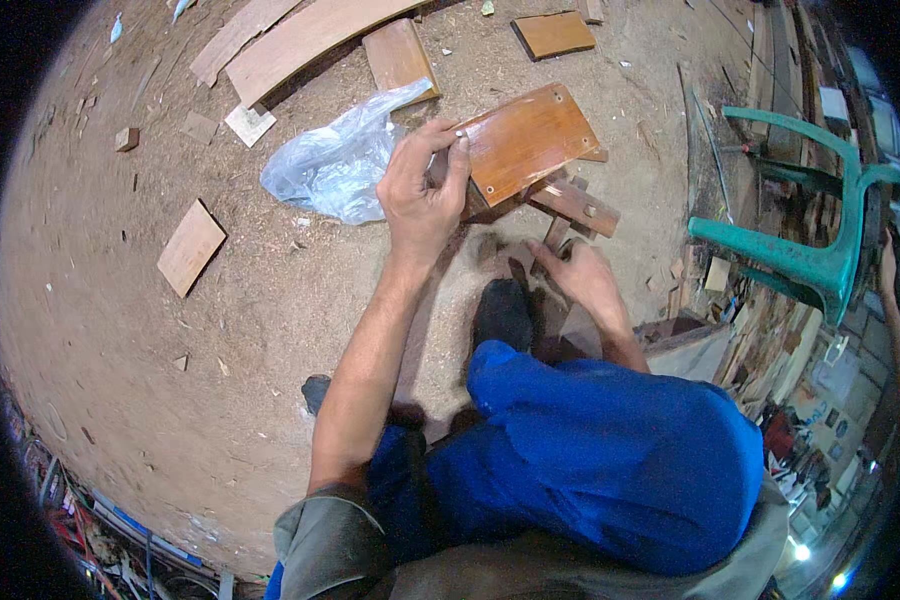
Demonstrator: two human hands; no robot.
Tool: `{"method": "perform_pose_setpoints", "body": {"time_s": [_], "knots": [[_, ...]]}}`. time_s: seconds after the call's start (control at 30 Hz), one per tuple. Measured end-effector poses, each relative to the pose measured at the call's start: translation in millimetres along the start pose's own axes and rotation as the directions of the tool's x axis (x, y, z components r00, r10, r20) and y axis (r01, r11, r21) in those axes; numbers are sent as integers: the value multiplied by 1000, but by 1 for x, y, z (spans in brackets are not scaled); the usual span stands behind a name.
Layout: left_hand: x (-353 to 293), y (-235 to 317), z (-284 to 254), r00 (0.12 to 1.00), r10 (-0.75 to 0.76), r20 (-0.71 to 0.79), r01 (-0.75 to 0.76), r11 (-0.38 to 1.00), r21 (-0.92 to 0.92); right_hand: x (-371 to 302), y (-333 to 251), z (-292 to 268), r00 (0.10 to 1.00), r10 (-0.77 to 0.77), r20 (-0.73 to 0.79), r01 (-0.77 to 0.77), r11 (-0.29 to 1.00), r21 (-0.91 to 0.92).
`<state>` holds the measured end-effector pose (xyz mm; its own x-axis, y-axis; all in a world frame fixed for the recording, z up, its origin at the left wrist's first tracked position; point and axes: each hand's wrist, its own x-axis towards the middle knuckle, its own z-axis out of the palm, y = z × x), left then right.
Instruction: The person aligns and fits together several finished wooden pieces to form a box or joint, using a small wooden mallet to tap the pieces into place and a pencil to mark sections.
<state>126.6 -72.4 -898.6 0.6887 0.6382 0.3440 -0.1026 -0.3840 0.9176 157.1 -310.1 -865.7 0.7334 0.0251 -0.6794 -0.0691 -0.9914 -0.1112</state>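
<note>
My left hand (425,190) is closed at the left corner of a glossy orange-brown wooden board (530,145) with small holes near its corners. A small pale bit shows by the thumb and fingertip; I cannot make out what it is. Below the board's right side, my right hand (585,285) closes round a narrow wooden bar (556,234). That bar meets a short reddish-brown wooden block (576,205). How the two join is partly hidden. My dark-covered foot (503,312) rests on the ground just left of the right hand.
A crumpled clear plastic bag (335,165) lies left of the board. Long planks (315,45) and a varnished wood piece (553,35) lie beyond. A loose rectangular piece (192,247) is at left. At right stand a green plastic chair (840,200) and stacked timber (770,345).
</note>
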Motion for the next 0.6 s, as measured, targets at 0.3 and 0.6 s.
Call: {"method": "perform_pose_setpoints", "body": {"time_s": [0.3, 0.6], "knots": [[5, 11, 3, 999, 14, 30, -14, 1000, -23, 30, 37, 19, 1000, 28, -4, -9, 456, 890], [8, 12, 1, 997, 36, 64, -34, 999, -19, -50, 10, -84, 841, -15, -540, 463, 536, 706]]}}
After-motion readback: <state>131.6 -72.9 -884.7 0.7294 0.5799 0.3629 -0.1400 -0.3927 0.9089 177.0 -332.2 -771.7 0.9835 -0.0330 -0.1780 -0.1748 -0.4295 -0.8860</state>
